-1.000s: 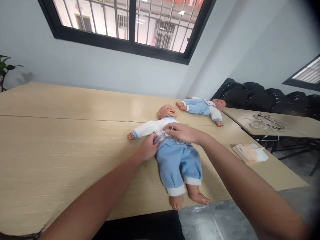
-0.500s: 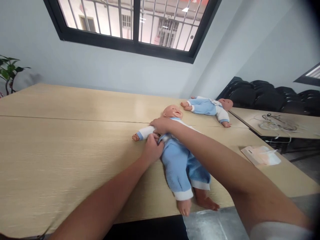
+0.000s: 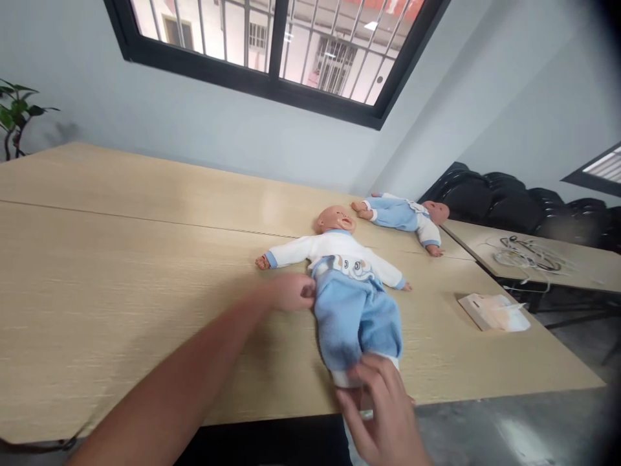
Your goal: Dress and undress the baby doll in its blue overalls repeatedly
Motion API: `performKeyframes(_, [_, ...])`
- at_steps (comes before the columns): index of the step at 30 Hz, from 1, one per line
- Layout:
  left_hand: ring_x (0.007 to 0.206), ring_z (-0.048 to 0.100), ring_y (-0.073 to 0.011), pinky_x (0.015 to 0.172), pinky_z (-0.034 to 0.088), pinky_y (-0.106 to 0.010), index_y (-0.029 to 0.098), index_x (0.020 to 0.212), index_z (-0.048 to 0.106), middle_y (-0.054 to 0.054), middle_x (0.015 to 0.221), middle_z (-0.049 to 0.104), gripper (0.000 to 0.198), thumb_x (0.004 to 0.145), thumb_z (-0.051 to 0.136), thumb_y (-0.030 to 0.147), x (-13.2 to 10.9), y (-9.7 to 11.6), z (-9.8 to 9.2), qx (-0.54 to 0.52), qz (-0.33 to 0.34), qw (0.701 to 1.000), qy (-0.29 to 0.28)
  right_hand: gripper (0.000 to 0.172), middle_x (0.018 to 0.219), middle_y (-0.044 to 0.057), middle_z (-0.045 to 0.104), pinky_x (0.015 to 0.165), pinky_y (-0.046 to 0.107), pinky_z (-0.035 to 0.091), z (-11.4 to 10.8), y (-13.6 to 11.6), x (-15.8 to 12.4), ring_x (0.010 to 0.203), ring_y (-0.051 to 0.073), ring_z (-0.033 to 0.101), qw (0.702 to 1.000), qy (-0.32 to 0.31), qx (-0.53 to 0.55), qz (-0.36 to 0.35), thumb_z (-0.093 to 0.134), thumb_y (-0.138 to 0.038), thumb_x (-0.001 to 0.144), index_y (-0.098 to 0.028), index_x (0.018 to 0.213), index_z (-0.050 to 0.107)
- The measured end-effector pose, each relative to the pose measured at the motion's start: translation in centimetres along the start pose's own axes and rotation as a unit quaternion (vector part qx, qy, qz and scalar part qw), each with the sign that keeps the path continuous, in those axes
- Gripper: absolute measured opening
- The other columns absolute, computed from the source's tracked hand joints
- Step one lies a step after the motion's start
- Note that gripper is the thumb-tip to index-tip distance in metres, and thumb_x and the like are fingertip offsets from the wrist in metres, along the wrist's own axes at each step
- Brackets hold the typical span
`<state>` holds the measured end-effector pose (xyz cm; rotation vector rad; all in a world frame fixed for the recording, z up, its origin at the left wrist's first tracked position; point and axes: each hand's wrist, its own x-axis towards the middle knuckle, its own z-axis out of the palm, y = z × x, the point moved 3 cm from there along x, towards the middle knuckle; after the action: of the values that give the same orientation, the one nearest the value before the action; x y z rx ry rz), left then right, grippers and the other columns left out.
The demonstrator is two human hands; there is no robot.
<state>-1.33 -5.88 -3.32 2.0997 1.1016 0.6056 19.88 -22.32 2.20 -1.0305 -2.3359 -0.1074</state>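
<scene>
A baby doll (image 3: 334, 249) lies on its back, its head away from me, in a white top and light-blue trousers (image 3: 339, 310) with white cuffs. My left hand (image 3: 294, 291) is closed at the side of the trousers' waist, its fingertips curled in and pinching the cloth there. Over the lower legs hovers my right hand (image 3: 385, 404), fingers apart and somewhat blurred, thumb near the left cuff. It hides most of the feet. Both doll arms stretch outward, and a cartoon face shows at the belly.
A second doll (image 3: 398, 217) in similar clothes lies at the back right of the wooden table (image 3: 145, 278). Closer on the right is a tissue pack (image 3: 495, 312). Coiled cables (image 3: 531, 252) rest on another table. Black chairs (image 3: 504, 200) are stacked behind; a plant (image 3: 19, 116) stands far left.
My right hand has left the doll's shoulder area and come down toward me to the lower legs, opening. My left hand has shifted slightly down along the waist. The doll's chest is now uncovered.
</scene>
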Motion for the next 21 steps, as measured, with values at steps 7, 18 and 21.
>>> performKeyframes(7, [0.090, 0.071, -0.0216, 0.082, 0.055, -0.031, 0.013, 0.098, 0.069, -0.011, 0.099, 0.077, 0.024, 0.088, 0.065, 0.035, 0.5, -0.7, 0.7, -0.206, 0.038, 0.976, 0.054, 0.034, 0.110, 0.016, 0.061, 0.089, 0.040, 0.051, 3.1, -0.5, -7.7, 0.105, 0.027, 0.063, 0.987, 0.085, -0.091, 0.098, 0.059, -0.041, 0.101, -0.013, 0.120, 0.057])
performKeyframes(18, [0.079, 0.069, -0.0261, 0.074, 0.054, -0.035, 0.020, 0.094, 0.070, -0.010, 0.089, 0.075, 0.028, 0.083, 0.071, 0.045, 0.7, -2.0, 1.6, -0.145, 0.026, 0.989, 0.003, 0.049, 0.111, 0.016, 0.077, 0.085, 0.044, 0.060, 4.5, 0.7, -6.0, 0.099, 0.032, 0.075, 0.973, 0.076, -0.116, 0.183, 0.065, -0.048, 0.094, -0.014, 0.129, 0.062])
performKeyframes(21, [0.074, 0.065, -0.0230, 0.072, 0.051, -0.033, 0.019, 0.087, 0.068, -0.009, 0.083, 0.072, 0.023, 0.083, 0.072, 0.041, 0.9, -2.2, 1.9, -0.096, 0.029, 0.995, 0.026, 0.043, 0.108, 0.016, 0.079, 0.081, 0.037, 0.063, 3.4, 1.6, -5.1, 0.092, 0.029, 0.078, 0.962, 0.094, -0.070, 0.245, 0.060, -0.040, 0.093, -0.012, 0.124, 0.070])
